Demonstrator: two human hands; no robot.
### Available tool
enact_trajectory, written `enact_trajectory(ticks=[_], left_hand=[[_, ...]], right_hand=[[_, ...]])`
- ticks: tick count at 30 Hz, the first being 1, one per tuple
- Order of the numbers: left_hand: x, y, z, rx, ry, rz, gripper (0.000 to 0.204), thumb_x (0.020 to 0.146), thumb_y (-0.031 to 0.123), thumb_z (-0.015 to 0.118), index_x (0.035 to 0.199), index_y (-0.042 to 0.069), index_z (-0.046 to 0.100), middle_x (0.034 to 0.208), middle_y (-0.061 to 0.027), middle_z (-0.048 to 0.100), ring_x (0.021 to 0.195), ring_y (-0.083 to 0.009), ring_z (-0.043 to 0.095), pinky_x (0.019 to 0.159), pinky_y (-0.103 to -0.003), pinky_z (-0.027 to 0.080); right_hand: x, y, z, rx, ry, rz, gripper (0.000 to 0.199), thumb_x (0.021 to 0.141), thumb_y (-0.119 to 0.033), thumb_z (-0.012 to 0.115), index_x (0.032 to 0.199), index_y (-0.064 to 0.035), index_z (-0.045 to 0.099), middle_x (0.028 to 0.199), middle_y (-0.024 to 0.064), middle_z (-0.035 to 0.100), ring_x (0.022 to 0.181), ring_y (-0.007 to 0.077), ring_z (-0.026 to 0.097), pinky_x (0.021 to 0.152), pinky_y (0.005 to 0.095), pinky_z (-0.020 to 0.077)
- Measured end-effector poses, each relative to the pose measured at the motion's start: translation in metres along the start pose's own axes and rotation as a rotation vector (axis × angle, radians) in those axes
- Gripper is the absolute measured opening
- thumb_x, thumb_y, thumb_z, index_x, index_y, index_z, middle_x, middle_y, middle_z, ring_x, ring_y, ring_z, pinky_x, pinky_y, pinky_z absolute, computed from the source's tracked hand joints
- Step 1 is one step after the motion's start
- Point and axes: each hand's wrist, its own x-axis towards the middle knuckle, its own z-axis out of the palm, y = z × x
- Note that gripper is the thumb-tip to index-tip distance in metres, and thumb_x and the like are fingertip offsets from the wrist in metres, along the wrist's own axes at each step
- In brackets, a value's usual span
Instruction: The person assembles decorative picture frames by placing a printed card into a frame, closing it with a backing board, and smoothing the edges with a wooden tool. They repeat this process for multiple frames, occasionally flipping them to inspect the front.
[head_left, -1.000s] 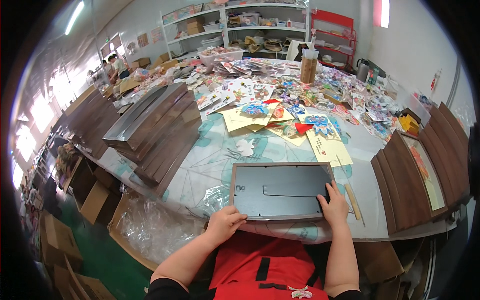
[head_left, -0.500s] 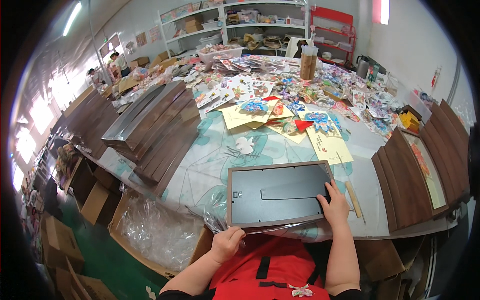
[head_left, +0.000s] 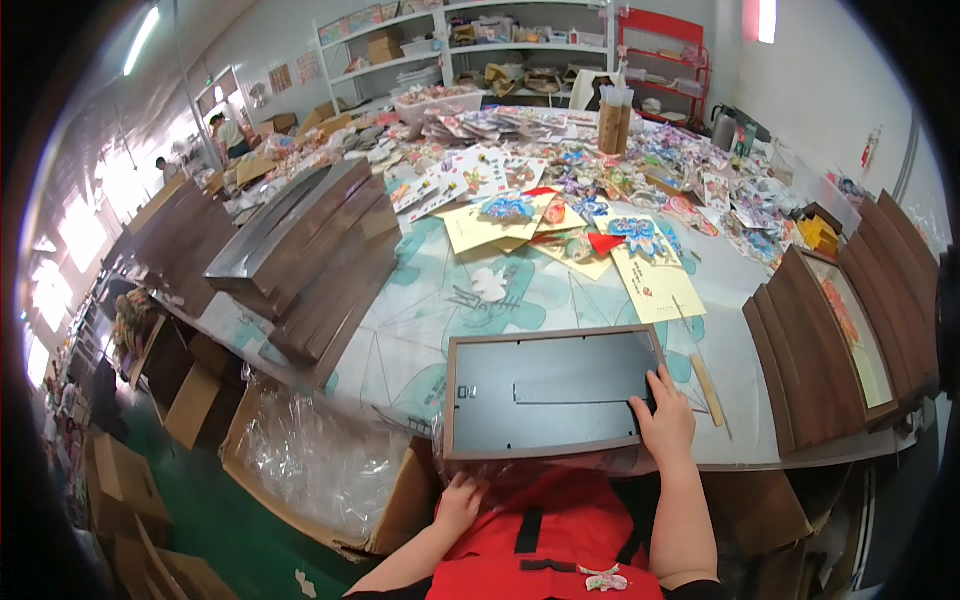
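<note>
1. At the near edge of the teal-patterned table (head_left: 390, 340), grasped a smooth, grey-backed rectangular frame (head_left: 555, 395) in the right hand (head_left: 668, 415).
2. Curled the left hand (head_left: 460, 503) beside crinkled clear film (head_left: 500, 470); could not tell whether pinching it.
3. Faced white shelves (head_left: 530, 47) beyond.

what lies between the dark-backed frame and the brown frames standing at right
In the head view, a pale wooden strip and a thin rod lie on the table between the dark-backed frame and the standing frames, beside the right hand.
</note>
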Motion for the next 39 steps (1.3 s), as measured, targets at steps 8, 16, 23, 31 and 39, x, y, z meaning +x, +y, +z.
enact_trajectory(ticks=[8,16,23,31,39], left_hand=[[0.049,0.036,-0.012,-1.233,-0.022,-0.685,0.028,0.082,-0.003,0.06,0.109,0.0,0.055,0.101,-0.008,0.062,0.088,-0.0189,0.06,0.07,-0.032,0.048],[0.091,0.079,-0.043,-0.947,0.104,-0.369,0.03,0.082,-0.002,0.059,0.112,0.003,0.057,0.101,-0.0026,0.062,0.092,-0.0134,0.057,0.079,-0.028,0.047],[0.196,0.191,-0.058,-0.587,0.016,0.397,0.025,0.077,-0.003,0.062,0.101,0.002,0.06,0.085,-0.0108,0.063,0.077,-0.0227,0.063,0.067,-0.032,0.049],[0.215,0.167,0.033,0.018,-0.354,0.45,0.014,0.078,0.016,0.06,0.09,0.01,0.064,0.085,-0.0119,0.064,0.078,-0.0346,0.062,0.066,-0.044,0.05],[0.142,0.074,-0.017,0.307,-0.315,0.129,0.014,0.08,0.023,0.06,0.088,0.013,0.065,0.077,-0.0127,0.064,0.075,-0.0341,0.063,0.065,-0.046,0.05]], right_hand=[[-0.014,-0.006,0.009,0.017,0.053,-0.45,0.051,0.078,-0.038,0.068,0.116,-0.0057,0.061,0.128,0.0177,0.055,0.121,0.0396,0.047,0.103,0.0504,0.0344],[-0.022,-0.038,-0.02,0.032,-0.092,-0.498,0.079,0.062,-0.041,0.081,0.128,-0.0084,0.053,0.137,0.0178,0.047,0.13,0.0405,0.039,0.107,0.053,0.03],[-0.018,-0.042,-0.045,0.625,0.031,-0.198,0.084,0.055,-0.011,0.084,0.131,-0.0034,0.049,0.121,0.0195,0.059,0.111,0.0288,0.059,0.094,0.0359,0.0459],[-0.01,0.009,-0.039,0.818,0.363,0.043,0.048,0.068,-0.003,0.073,0.111,-0.0009,0.052,0.098,0.0068,0.058,0.089,0.0181,0.057,0.081,0.0314,0.0461],[0.002,0.032,-0.056,1.265,0.542,0.121,0.061,0.069,0.002,0.065,0.126,-0.0001,0.045,0.117,0.0088,0.052,0.108,0.0206,0.051,0.096,0.0337,0.0401]])
